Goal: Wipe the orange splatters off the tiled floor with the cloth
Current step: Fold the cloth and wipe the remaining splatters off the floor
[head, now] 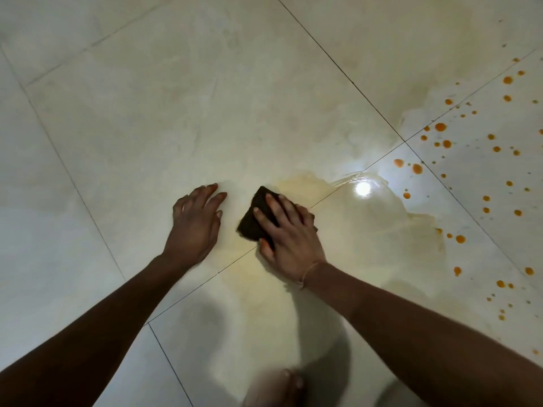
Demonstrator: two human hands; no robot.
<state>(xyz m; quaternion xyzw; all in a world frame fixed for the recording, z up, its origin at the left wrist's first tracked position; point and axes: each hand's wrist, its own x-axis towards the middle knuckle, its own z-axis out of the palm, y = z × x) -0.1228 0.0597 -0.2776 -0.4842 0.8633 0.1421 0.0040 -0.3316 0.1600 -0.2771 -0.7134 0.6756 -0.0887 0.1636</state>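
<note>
So the right hand (289, 230) presses flat, fingers spread, on a dark brown folded cloth (258, 215) on the glossy cream tiled floor (176, 113). Left hand (195, 221) rests open just beside it. Round orange splatters (440, 127) sit well off right.

Dark cloth (252, 223) flat on tiled floor (205, 98); orange splatters (440, 127) at right.

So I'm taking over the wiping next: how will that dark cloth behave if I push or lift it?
Probably soft and floppy: the dark cloth lies pressed flat under the right hand. It likely slides easily, since the tiled floor around it shines with a wet yellowish smear. Lifted, it may sag and drip.
</note>
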